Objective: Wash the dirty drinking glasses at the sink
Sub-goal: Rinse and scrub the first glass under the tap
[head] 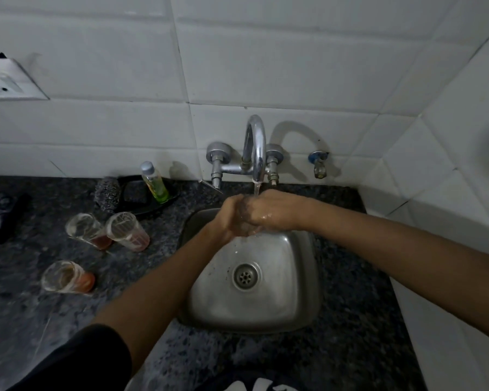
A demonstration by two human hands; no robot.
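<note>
So we've got both hands under the running tap right now. Our left hand and right hand are pressed together over the back edge of the sink, fingers curled around each other, with the stream of water landing right where they meet. Neither hand is holding a glass; they're just clasped on each other and look wet.

The three dirty glasses sit on the dark speckled desk to the left of the sink. Two stand close together, nearly touching: the far-left glass with reddish-brown dregs at the bottom, and the middle glass with a pinkish residue. The near glass stands on its own closer to us, with orange-red leftovers in it.

Behind the glasses, against the tiled wall, there's a bottle of green dish soap leaning in a black tray, and a steel scrubber just beside it.
</note>
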